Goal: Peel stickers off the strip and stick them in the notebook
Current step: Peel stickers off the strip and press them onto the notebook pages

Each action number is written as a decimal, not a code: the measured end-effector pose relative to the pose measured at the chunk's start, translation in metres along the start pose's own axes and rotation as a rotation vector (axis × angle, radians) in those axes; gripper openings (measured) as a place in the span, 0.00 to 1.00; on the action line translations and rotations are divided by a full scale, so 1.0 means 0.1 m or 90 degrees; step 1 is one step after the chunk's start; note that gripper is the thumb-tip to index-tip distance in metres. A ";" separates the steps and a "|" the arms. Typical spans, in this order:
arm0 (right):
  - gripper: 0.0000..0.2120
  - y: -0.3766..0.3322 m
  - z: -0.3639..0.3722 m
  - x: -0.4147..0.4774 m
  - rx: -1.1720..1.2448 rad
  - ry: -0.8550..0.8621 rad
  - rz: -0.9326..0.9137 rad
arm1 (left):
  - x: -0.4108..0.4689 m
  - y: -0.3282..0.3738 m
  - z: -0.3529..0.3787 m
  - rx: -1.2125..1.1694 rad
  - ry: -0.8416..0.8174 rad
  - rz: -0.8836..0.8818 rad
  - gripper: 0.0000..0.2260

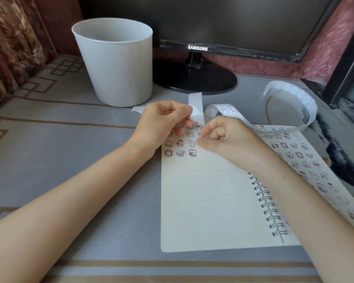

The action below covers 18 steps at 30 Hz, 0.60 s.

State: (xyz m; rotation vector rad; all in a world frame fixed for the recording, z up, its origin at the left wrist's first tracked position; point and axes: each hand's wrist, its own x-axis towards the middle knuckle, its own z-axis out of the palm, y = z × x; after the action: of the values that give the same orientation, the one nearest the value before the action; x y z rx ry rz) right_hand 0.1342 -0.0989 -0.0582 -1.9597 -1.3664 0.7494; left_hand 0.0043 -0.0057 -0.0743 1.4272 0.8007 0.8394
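An open spiral notebook (208, 203) lies on the grey table, its left page lined, with several small cartoon stickers (181, 149) in rows at the top. A white sticker strip (195, 106) runs from a loose roll (292, 103) at the back right to the top of the page. My left hand (164, 121) pinches the strip just above the page. My right hand (223, 137) has its fingers curled, thumb and forefinger meeting at the strip's lower end; whether it pinches a sticker is hidden. The right page also bears several stickers (294, 154).
A white plastic bin (114, 62) stands behind the left hand. A black monitor on its round base (194, 78) sits at the back. Dark objects lie along the right edge. A patterned curtain hangs at the far left.
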 end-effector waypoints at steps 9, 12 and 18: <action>0.11 0.02 0.09 0.01 -0.048 0.030 -0.014 | -0.01 0.00 0.01 0.014 -0.002 0.008 0.05; 0.10 0.03 0.07 0.02 -0.047 0.027 -0.014 | -0.01 0.00 0.01 0.013 -0.001 0.009 0.05; 0.22 0.00 0.10 -0.02 -0.083 0.036 -0.018 | -0.01 0.00 0.01 0.022 -0.001 0.012 0.05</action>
State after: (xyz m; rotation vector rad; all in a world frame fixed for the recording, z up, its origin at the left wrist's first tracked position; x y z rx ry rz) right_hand 0.1266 -0.0990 -0.0646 -2.0415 -1.4380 0.5995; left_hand 0.0049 -0.0069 -0.0744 1.4679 0.8058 0.8418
